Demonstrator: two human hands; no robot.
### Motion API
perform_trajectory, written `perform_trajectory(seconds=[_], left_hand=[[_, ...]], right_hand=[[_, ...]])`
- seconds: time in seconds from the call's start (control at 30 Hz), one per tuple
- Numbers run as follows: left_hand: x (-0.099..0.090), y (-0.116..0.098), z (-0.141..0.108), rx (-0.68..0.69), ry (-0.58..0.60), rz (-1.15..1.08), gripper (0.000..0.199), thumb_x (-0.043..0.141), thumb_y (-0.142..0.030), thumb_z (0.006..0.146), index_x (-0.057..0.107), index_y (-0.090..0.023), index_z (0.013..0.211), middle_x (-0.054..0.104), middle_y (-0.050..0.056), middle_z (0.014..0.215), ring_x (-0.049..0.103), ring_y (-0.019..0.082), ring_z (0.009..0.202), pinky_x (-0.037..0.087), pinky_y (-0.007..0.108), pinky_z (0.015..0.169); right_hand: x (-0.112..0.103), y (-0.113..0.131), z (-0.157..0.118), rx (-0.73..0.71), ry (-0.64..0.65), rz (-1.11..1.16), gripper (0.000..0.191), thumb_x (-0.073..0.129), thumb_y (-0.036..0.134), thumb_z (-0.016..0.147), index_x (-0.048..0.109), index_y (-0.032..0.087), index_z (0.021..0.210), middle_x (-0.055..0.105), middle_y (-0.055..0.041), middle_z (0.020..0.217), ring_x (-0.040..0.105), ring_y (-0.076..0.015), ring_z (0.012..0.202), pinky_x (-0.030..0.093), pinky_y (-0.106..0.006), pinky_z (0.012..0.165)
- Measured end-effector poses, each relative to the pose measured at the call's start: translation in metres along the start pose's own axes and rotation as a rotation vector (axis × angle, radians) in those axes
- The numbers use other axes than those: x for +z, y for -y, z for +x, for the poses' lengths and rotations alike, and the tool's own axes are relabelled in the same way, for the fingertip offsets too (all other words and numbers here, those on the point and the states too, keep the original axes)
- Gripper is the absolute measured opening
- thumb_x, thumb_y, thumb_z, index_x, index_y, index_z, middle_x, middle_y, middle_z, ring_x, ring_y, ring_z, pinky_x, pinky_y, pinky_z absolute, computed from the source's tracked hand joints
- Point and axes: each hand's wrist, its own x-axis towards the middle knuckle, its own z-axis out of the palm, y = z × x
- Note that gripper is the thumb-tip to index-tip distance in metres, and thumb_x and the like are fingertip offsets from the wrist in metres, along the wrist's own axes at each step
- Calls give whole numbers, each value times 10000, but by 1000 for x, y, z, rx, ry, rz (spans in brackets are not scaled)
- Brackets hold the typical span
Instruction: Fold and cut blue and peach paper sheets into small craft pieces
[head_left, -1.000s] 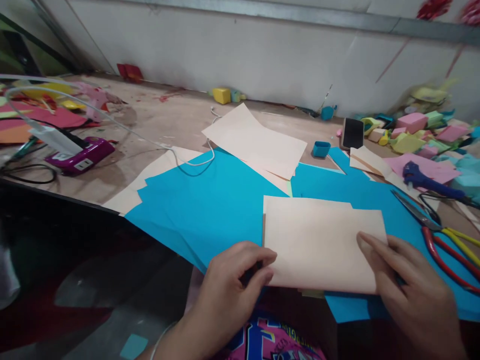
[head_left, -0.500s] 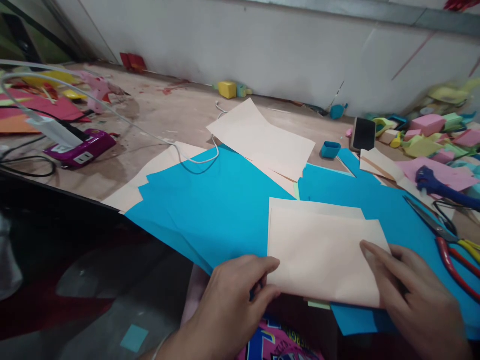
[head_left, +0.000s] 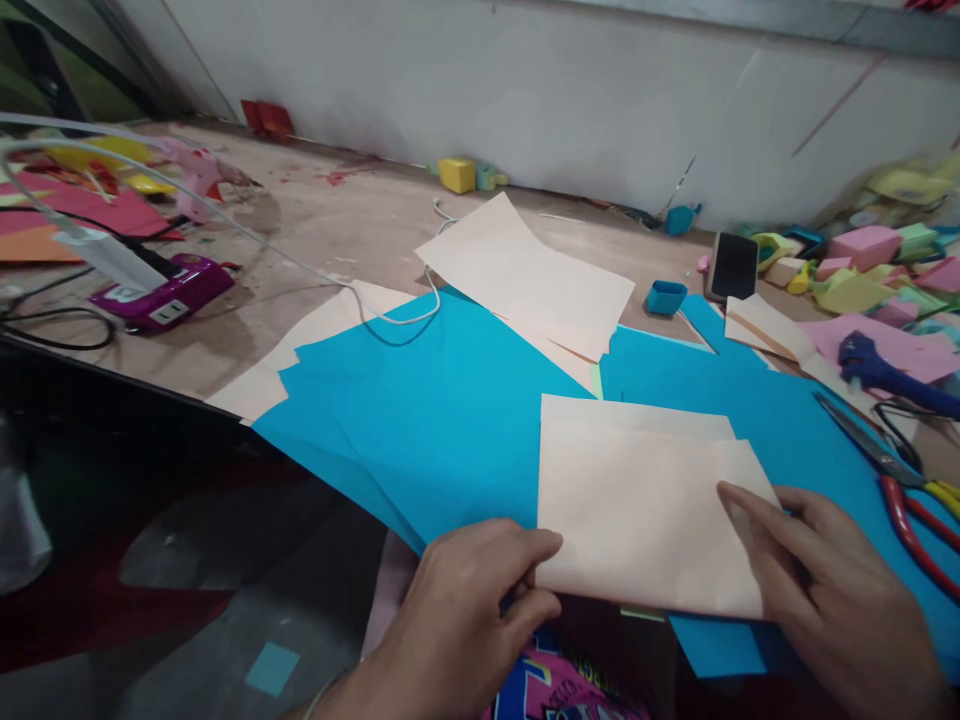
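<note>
A folded sheet of pale peach paper point(head_left: 645, 510) is held over blue sheets near the table's front edge. Its upper layer stops short of the back layer, so a strip of the back layer shows along the top. My left hand point(head_left: 480, 600) grips the lower left corner, index finger on top and thumb by the bottom edge. At the right edge, my right hand point(head_left: 832, 590) clasps the paper with a finger laid over its face; its thumb is partly hidden. Blue paper sheets point(head_left: 420, 410) lie beneath and to the left. Another peach sheet point(head_left: 525, 270) rests behind.
Red-handled scissors point(head_left: 900, 500) and a blue glue gun point(head_left: 892, 370) lie at right, near a phone point(head_left: 733, 266) and many small coloured paper pieces point(head_left: 862, 250). A purple power strip point(head_left: 169, 295) with a white cable sits at left. A pink glue gun point(head_left: 196, 180) stands behind it.
Both hands keep their hold on the folded peach paper. My left index finger has dropped slightly along its left edge. The view has shifted a little.
</note>
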Motion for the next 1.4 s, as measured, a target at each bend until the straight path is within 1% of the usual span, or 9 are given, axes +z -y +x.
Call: perform_trajectory(seconds=[0.13,0.27,0.37,0.47,0.57,0.67,0.87,1.13,1.4], left_hand=[[-2,0,5,99,-8,124,328,761,-94,726,666,-219,1014,680,-23,761,645,166,673,435,267,576],[-2,-11,39,196,18,261,190,712,-131,788,680,-204,960,674,8,759,636,195,669,373,292,538],[9,-26,70,208,32,378,71,702,-156,800,684,-195,857,645,18,704,589,196,620,285,304,504],[26,-36,84,189,33,426,67,699,-126,783,675,-187,796,645,28,708,574,196,620,243,306,493],[39,-36,79,185,-35,400,89,702,-128,787,692,-184,855,663,38,747,597,211,654,294,301,498],[42,-32,70,197,-68,349,134,697,-140,800,700,-176,929,674,51,785,623,226,684,380,306,519],[41,-32,70,214,-53,249,153,652,-159,849,701,-178,992,696,69,869,658,245,778,509,348,600],[44,-25,72,177,-19,176,208,621,-148,873,698,-201,1059,706,58,886,670,240,792,544,354,622],[43,-24,73,194,9,161,194,585,-152,889,712,-201,1027,694,67,871,659,218,773,531,317,610]], right_hand=[[1,-4,3,-3,12,2,370,460,360,989,689,118,1151,581,-137,1055,602,-230,931,468,-319,715],[2,-24,22,12,71,-25,361,428,395,986,711,174,1022,576,-111,949,584,-220,816,444,-328,664],[-1,-48,37,34,113,-113,372,405,391,980,720,197,943,550,-97,877,558,-215,771,423,-324,641],[-5,-69,40,104,133,-65,367,429,410,973,724,194,1011,566,-91,881,578,-220,806,442,-327,664],[-7,-79,28,190,131,66,360,455,418,971,708,200,1106,613,-93,983,612,-226,907,472,-334,723],[-5,-80,15,237,58,106,330,502,396,946,688,216,1150,639,-85,1091,616,-238,1005,483,-350,796],[-1,-69,5,204,-77,-1,313,504,368,945,716,167,1060,641,-82,979,619,-220,905,478,-340,775],[5,-64,-6,256,-69,-95,360,462,389,980,713,168,1113,621,-81,888,609,-227,846,452,-326,680],[3,-62,-8,316,-86,-15,345,470,398,975,708,189,1112,644,-79,935,629,-229,885,467,-339,721]])
